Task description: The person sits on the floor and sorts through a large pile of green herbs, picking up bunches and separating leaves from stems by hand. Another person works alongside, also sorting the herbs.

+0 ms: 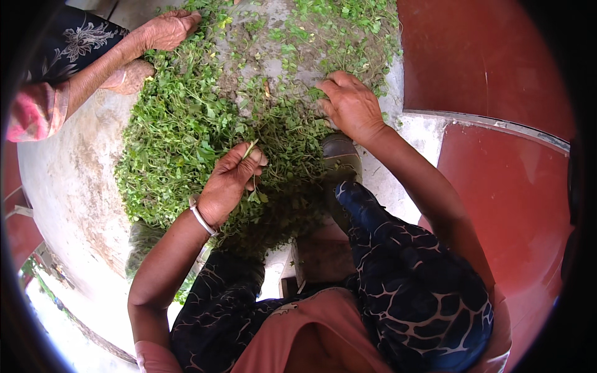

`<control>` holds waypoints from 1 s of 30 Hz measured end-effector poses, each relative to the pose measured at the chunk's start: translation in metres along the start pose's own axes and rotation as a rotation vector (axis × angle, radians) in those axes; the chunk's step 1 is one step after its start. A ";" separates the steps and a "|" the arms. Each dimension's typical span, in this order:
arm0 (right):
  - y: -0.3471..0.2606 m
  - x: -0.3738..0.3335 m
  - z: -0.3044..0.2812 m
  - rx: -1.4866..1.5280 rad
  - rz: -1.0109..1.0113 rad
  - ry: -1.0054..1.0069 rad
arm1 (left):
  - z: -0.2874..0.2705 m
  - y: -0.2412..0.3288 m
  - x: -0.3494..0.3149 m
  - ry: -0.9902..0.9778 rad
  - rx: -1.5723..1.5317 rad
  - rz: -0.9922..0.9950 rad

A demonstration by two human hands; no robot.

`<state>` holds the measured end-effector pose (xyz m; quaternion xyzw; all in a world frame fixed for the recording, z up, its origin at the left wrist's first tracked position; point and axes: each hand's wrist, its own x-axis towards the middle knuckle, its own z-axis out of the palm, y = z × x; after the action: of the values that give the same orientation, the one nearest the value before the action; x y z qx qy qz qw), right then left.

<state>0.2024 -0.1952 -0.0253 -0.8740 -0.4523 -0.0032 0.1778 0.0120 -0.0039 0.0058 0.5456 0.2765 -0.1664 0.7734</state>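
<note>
A wide heap of leafy green sprigs (171,133) covers the ground in front of me. Over its near part, my left hand (229,180) pinches a pale green stem (250,148) between thumb and fingers; a few leaves hang below the fist. My right hand (353,107) reaches to the heap's right edge, with its fingers curled in around a small green sprig (316,93). The fingertips of that hand are partly hidden. A white bangle (202,219) circles my left wrist.
Another person's hand (171,30) works at the heap's upper left, and their second hand (132,77) lies lower. My shoe (342,154) stands against the heap's right side. Bare soil and scattered leaves (267,53) lie beyond. Red panels (497,186) border the concrete at right.
</note>
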 end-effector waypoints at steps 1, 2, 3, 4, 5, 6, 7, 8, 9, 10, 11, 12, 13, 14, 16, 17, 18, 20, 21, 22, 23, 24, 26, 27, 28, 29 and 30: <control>0.006 0.003 0.008 -0.048 -0.042 0.027 | 0.001 -0.002 0.001 0.006 -0.032 0.016; 0.011 0.004 0.014 -0.097 -0.083 0.053 | 0.000 -0.001 0.001 -0.034 -0.111 0.006; 0.016 0.005 0.018 -0.127 -0.079 0.005 | 0.000 0.000 0.001 -0.077 -0.191 -0.002; 0.018 0.007 0.023 -0.150 -0.077 -0.040 | -0.001 0.001 0.001 -0.113 -0.267 -0.012; 0.019 0.008 0.025 -0.175 -0.074 -0.085 | -0.001 0.002 0.000 -0.086 -0.320 -0.057; 0.021 0.008 0.024 -0.138 -0.053 -0.082 | 0.000 0.004 0.000 -0.061 -0.373 -0.102; 0.019 0.008 0.019 -0.103 -0.034 -0.083 | -0.001 0.005 0.000 -0.036 -0.430 -0.149; 0.015 0.008 0.015 -0.068 -0.013 -0.084 | 0.000 0.008 0.000 0.004 -0.429 -0.186; 0.009 0.006 0.009 0.046 0.042 -0.070 | 0.000 0.010 0.001 0.022 -0.416 -0.199; -0.001 0.005 0.000 0.160 0.093 -0.056 | 0.000 0.012 0.001 0.042 -0.406 -0.208; -0.009 0.003 -0.006 0.273 0.145 -0.045 | 0.000 0.013 0.002 0.061 -0.397 -0.220; -0.013 0.001 -0.012 0.359 0.176 -0.070 | 0.005 0.015 0.004 0.091 -0.408 -0.227; -0.018 -0.003 -0.014 0.398 0.181 -0.067 | 0.008 0.014 0.006 0.063 -0.394 -0.231; -0.022 -0.006 -0.016 0.438 0.187 -0.065 | 0.010 0.014 0.009 0.034 -0.380 -0.235; -0.031 -0.012 -0.017 0.556 0.177 -0.048 | 0.018 0.016 0.013 -0.008 -0.394 -0.247; -0.037 -0.015 -0.017 0.577 0.147 -0.046 | 0.021 0.015 0.015 -0.011 -0.441 -0.256; -0.042 -0.017 -0.017 0.599 0.118 -0.044 | 0.022 0.015 0.017 -0.022 -0.440 -0.263; -0.053 -0.021 -0.021 0.609 0.093 -0.086 | 0.020 0.013 0.022 -0.034 -0.463 -0.261; -0.057 -0.021 -0.023 0.590 0.066 -0.093 | 0.017 0.011 0.025 -0.035 -0.486 -0.252; -0.060 -0.023 -0.025 0.567 0.044 -0.099 | 0.017 0.011 0.027 -0.042 -0.508 -0.244; -0.061 -0.024 -0.025 0.544 0.022 -0.105 | 0.016 0.013 0.029 -0.057 -0.518 -0.235; -0.062 -0.024 -0.024 0.525 -0.002 -0.088 | 0.014 0.016 0.029 -0.073 -0.527 -0.226; -0.059 -0.026 -0.023 0.526 0.020 -0.112 | 0.013 0.019 0.029 -0.116 -0.553 -0.217; -0.058 -0.028 -0.022 0.526 0.031 -0.124 | 0.014 0.020 0.030 -0.108 -0.546 -0.233; -0.057 -0.028 -0.022 0.521 0.025 -0.124 | 0.015 0.022 0.029 -0.095 -0.541 -0.248; -0.056 -0.029 -0.022 0.515 0.019 -0.123 | 0.015 0.023 0.029 -0.083 -0.535 -0.263; -0.056 -0.030 -0.022 0.510 0.012 -0.122 | 0.014 0.021 0.029 -0.074 -0.495 -0.245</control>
<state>0.1443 -0.1964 0.0078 -0.8023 -0.4431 0.1646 0.3646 0.0498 -0.0083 0.0071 0.2960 0.3440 -0.2057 0.8670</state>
